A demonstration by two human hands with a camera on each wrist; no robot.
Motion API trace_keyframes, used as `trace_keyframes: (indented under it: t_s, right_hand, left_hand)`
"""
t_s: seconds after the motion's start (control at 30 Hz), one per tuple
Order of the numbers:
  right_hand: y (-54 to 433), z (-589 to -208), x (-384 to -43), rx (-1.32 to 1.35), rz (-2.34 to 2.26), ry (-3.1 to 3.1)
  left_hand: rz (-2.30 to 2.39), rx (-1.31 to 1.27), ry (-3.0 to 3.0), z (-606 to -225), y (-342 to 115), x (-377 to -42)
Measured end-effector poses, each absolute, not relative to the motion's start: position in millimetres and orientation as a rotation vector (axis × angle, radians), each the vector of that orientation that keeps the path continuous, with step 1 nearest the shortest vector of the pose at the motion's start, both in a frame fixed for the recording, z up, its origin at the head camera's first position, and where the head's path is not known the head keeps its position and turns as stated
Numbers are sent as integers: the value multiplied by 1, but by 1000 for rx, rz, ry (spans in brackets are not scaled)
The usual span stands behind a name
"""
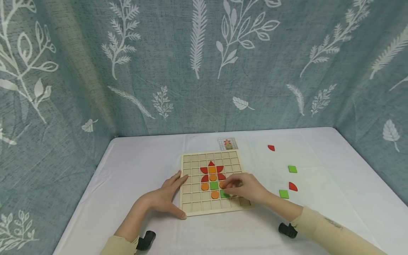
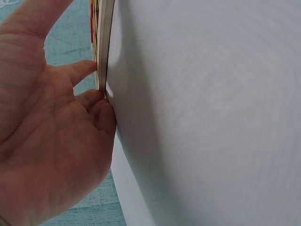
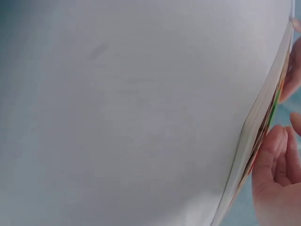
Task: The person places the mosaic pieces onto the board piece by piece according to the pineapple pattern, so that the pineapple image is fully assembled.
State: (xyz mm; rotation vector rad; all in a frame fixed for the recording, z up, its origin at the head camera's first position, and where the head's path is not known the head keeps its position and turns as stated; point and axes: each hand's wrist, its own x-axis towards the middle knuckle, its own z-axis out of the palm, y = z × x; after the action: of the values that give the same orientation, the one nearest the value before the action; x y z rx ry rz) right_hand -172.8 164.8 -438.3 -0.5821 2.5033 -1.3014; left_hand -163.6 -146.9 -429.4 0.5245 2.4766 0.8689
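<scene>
A square wooden grid board (image 1: 194, 203) lies on the table, with red, orange and green flat pieces set in its cells. My left hand (image 1: 165, 194) rests spread at the board's left edge, the thumb near the front corner and fingertips along the side. Over the right part of the board, my right hand (image 1: 245, 186) bends its fingers down, index fingertip at an orange disc (image 1: 222, 184) and thumb beside a green square (image 1: 224, 194). Those fingers partly cover both pieces, and I cannot tell whether they pinch one. The right wrist view shows the right fingers (image 3: 268, 148) close against the board.
Behind the board lies a small pattern card (image 1: 232, 142) with a coloured figure on a grid. Loose on the right are two red quarter-round pieces (image 1: 293, 186) and two green squares (image 1: 284, 194). A patterned blue-green curtain (image 1: 178, 102) hangs behind the white table (image 1: 318, 212).
</scene>
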Motion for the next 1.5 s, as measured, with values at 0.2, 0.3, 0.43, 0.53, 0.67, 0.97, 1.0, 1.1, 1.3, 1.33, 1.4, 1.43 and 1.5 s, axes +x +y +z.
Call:
trace_keyframes:
  t_s: [0.2,0.3,0.43,0.53,0.67,0.97,1.0,1.1,1.3,1.33,1.4,1.43,1.5]
  right_hand:
    - [183,-436,-172,-420,-1419,2441]
    - [194,-435,-172,-377,-1467,2439]
    - [210,-432,-173,-314,-1474,2478]
    - [221,-430,-172,-248,-1475,2504]
    - [237,-427,-171,-160,-1515,2489]
    - [277,-427,-175,-49,-1565,2458]
    - [283,-427,-175,-50,-1557,2469]
    - [300,-427,-176,-33,-1530,2505]
    - [332,-426,-178,28,-1477,2593]
    - [336,-426,-178,39,-1463,2612]
    - [344,-426,-181,56,-1431,2648]
    - [348,-427,-182,62,-1416,2665]
    - [355,-427,-184,78,-1371,2702]
  left_hand:
    - [865,516,2479,-431,-147,-164]
    - [875,517,2476,-430,-147,-164]
    - [881,520,2472,-429,-146,-164]
    - [880,521,2475,-430,-146,-164]
    - [885,527,2478,-431,-147,-163]
    - [886,526,2477,-432,-146,-163]
    - [887,525,2477,-433,-146,-163]
    - [888,525,2479,-433,-146,-163]
    - [884,528,2480,-433,-146,-162]
    - [885,528,2479,-433,-146,-162]
    - [888,524,2478,-432,-146,-162]
    - [891,522,2477,-432,-146,-162]
    - [890,522,2480,-432,-146,-161]
